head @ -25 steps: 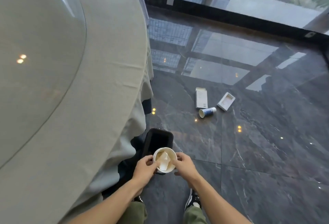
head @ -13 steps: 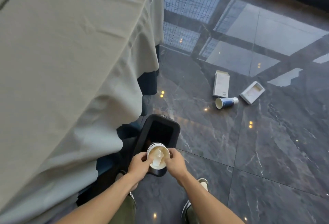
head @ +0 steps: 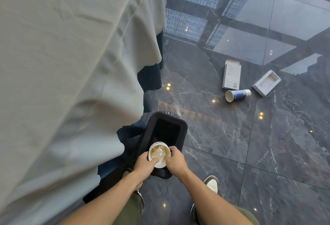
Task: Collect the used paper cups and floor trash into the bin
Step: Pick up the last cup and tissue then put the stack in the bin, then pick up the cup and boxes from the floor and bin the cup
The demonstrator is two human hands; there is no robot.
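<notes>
A white paper cup (head: 159, 153) with crumpled white paper inside is held upright by both hands. My left hand (head: 145, 163) grips its left rim and my right hand (head: 175, 162) its right side. The cup hangs over the near end of a black rectangular bin (head: 184, 131) standing on the dark marble floor. Farther off to the right, a blue paper cup (head: 237, 95) lies on its side. A flat white carton (head: 231, 74) lies just behind it, and an open white box tray (head: 266, 82) lies to its right.
A round table with a long grey-green cloth (head: 71, 72) fills the left, its hem hanging close to the bin. My shoes (head: 211, 183) stand on the glossy marble floor (head: 267, 153) below the bin. Window reflections cross the far floor.
The view has tilted down and moved closer to the bin. Both hands have carried the cup lower, from above the bin's near edge to just over its opening.
</notes>
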